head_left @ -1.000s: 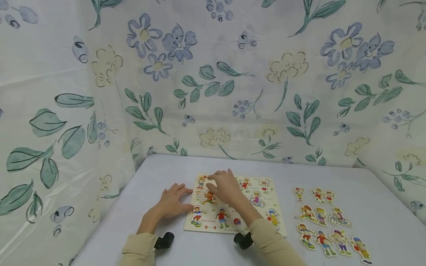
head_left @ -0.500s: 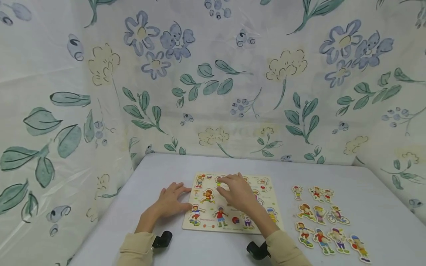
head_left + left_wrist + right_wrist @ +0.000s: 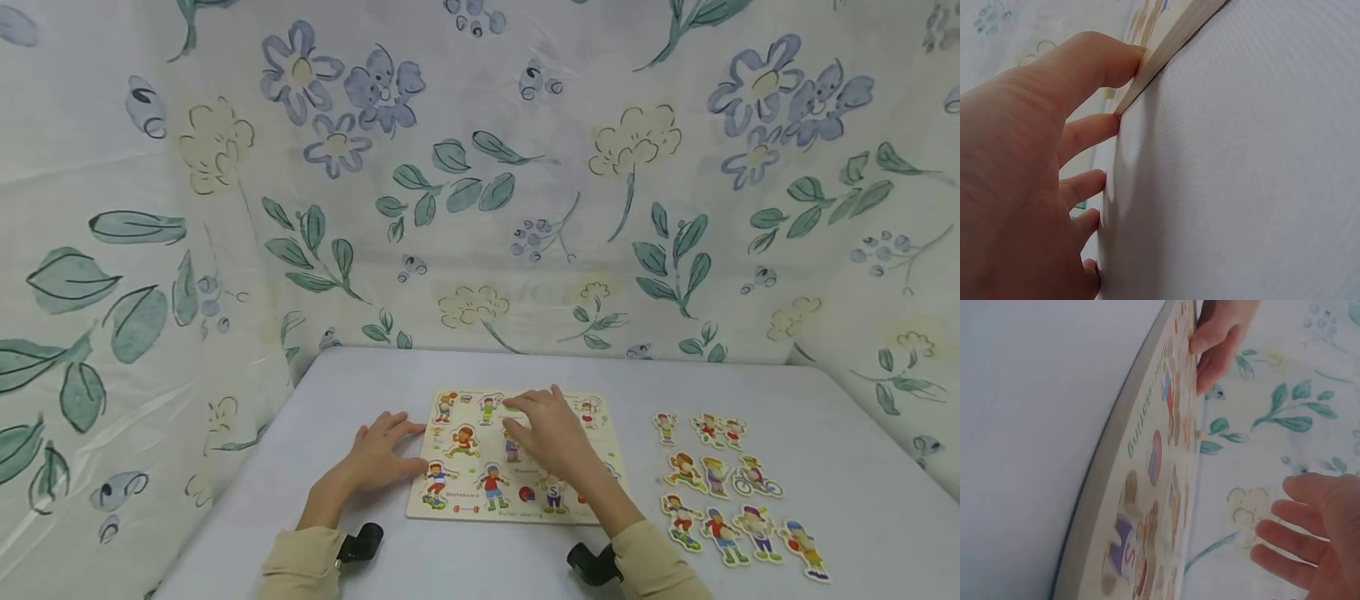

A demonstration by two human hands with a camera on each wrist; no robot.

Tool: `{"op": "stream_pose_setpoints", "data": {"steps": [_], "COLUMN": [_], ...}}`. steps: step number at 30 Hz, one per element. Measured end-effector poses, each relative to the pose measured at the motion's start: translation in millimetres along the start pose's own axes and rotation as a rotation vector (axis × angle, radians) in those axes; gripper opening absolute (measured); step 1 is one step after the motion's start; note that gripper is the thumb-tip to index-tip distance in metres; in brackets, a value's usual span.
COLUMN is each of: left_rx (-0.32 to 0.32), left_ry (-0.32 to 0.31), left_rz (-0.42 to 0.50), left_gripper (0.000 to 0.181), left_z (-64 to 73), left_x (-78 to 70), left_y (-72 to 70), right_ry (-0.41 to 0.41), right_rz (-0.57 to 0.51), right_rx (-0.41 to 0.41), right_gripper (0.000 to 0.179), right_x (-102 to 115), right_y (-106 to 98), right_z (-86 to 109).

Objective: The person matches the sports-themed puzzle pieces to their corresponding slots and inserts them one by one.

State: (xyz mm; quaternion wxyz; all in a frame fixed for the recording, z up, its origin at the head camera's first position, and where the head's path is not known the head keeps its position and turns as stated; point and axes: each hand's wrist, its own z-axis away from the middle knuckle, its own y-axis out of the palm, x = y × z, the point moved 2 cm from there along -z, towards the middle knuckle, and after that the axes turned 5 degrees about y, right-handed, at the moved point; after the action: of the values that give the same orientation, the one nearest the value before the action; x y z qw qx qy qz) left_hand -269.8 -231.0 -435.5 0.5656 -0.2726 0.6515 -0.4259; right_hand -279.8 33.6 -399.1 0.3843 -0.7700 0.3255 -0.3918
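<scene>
A pale wooden puzzle board (image 3: 468,479) with printed children doing sports lies on the white table. My left hand (image 3: 378,454) rests at its left side, fingers spread; in the left wrist view the thumb (image 3: 1094,59) touches the board's edge (image 3: 1172,50). Over the upper middle of the board is my right hand (image 3: 551,433), thumb and fingers apart, with nothing seen between them. The right wrist view shows this hand (image 3: 1329,531) with loosely extended fingers, apart from the board (image 3: 1141,487). It covers some of the printed figures in the head view.
Right of the board, several cut-out child figure pieces (image 3: 716,479) lie in rows on the white table (image 3: 360,383). A flower-patterned cloth (image 3: 480,208) hangs behind and at the sides. Black wrist cameras (image 3: 362,543) sit by both cuffs.
My right hand has moved right across the board, uncovering a printed figure in the top row. The left hand stays at the board's edge. The head view has shifted slightly.
</scene>
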Motion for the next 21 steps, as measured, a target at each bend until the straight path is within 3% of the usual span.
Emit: {"op": "stream_pose_setpoints", "data": {"steps": [7, 12, 16, 21], "left_rx": [0.006, 0.007, 0.011, 0.008], "left_ry": [0.005, 0.003, 0.008, 0.019], "left_rz": [-0.01, -0.007, 0.0, -0.005], "left_gripper": [0.062, 0.063, 0.064, 0.064], "left_z": [-3.0, -1.1, -0.5, -3.2], "left_x": [2.8, 3.5, 2.1, 2.4], "left_y": [2.1, 2.7, 2.6, 3.0], "right_ry": [0.033, 0.105, 0.157, 0.162], "right_rz": [-0.022, -0.065, -0.063, -0.062], "right_rx": [-0.008, 0.044, 0.035, 0.023], "right_gripper": [0.029, 0.033, 0.034, 0.035], "right_x": [-17.3, -27.1, -32.2, -36.0], "right_y": [-8.0, -11.8, -15.6, -19.1], "right_z": [3.3, 4.9, 5.7, 6.1]}}
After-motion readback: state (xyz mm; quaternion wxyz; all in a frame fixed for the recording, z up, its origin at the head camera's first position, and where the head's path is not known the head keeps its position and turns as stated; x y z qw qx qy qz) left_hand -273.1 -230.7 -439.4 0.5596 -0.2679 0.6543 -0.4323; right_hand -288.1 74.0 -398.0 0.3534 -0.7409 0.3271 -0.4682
